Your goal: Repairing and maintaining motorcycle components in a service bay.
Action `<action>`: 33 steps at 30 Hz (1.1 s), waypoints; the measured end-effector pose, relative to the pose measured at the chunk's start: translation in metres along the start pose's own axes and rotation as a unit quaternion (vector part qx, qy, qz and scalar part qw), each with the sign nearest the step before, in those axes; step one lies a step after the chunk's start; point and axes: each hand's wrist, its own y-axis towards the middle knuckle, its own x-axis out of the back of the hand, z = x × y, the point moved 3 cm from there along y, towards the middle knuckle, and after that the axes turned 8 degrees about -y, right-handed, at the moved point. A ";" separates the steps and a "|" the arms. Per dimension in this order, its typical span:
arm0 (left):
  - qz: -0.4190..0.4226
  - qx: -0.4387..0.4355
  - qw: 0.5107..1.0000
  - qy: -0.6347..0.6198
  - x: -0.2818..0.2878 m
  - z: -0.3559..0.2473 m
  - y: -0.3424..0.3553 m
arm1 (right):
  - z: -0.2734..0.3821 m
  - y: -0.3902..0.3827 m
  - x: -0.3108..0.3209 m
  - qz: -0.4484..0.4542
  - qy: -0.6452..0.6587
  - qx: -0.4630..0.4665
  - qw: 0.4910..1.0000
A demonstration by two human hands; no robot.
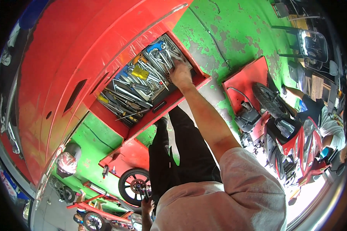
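The right hand (180,75) reaches into the open red drawer (142,125), at its upper-right end, among the wrenches (154,57); whether its grip has closed on one, I cannot tell. Nothing is lifted clear there yet. Below the drawer, the left hand's (147,206) grip seems wrapped around a metal tool (145,193).

"What is underfoot?"
"A green floor (258,23), its paint flaking to grey in patches."
"And on the right?"
"A red motorcycle (311,134), with a light-shirted person (332,125) close beside it. A flat red panel (254,73) lies to its upper left."
"Anything higher up?"
"A dark chair (318,42) near the upper right rim, wooden boards (317,87) below it."
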 end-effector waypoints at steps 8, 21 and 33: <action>-0.016 0.004 1.000 -0.015 0.001 0.006 0.007 | -0.027 0.008 0.003 -0.130 0.075 -0.231 0.961; -0.019 -0.056 0.998 0.029 -0.015 0.009 0.003 | -0.022 0.008 -0.003 -0.068 0.050 -0.217 0.973; -0.036 0.013 0.999 0.023 -0.004 -0.023 0.004 | -0.017 0.008 -0.011 -0.069 0.036 -0.147 0.986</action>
